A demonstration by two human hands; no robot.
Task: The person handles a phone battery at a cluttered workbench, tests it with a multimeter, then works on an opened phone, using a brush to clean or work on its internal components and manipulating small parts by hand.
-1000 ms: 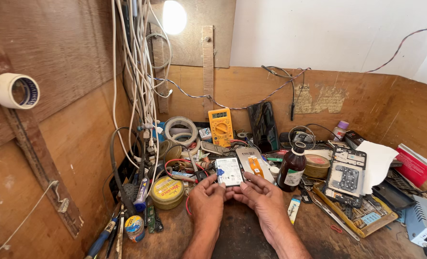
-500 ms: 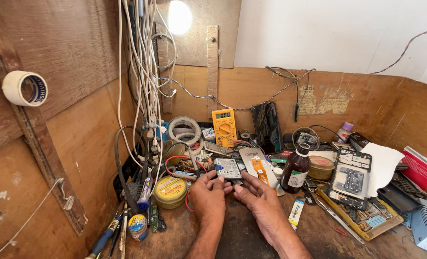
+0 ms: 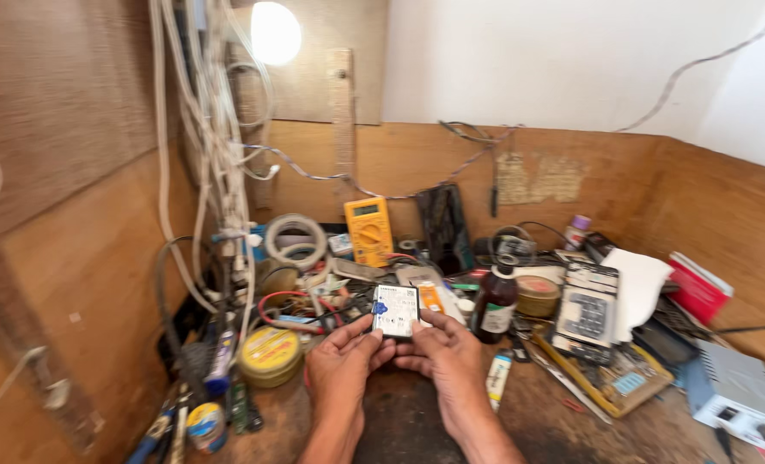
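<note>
Both my hands hold a small flat white phone battery (image 3: 396, 309) upright above the cluttered wooden bench. My left hand (image 3: 341, 365) grips its lower left edge with thumb and fingers. My right hand (image 3: 445, 354) grips its lower right edge. Behind the battery lies an orange-and-grey phone part (image 3: 431, 296). A dark brown glass bottle (image 3: 494, 302) stands just right of my right hand.
A yellow multimeter (image 3: 369, 229) leans on the back wall beside a white tape roll (image 3: 295, 241). A yellow round tin (image 3: 269, 354) sits left of my hands. White cables (image 3: 219, 155) hang at left. An opened phone (image 3: 588, 301), circuit board (image 3: 620, 378), red box (image 3: 698, 288) and grey box (image 3: 737, 391) lie at right.
The camera has moved closer and shifted right. My hands have raised the battery slightly, its white face now turned towards me.
</note>
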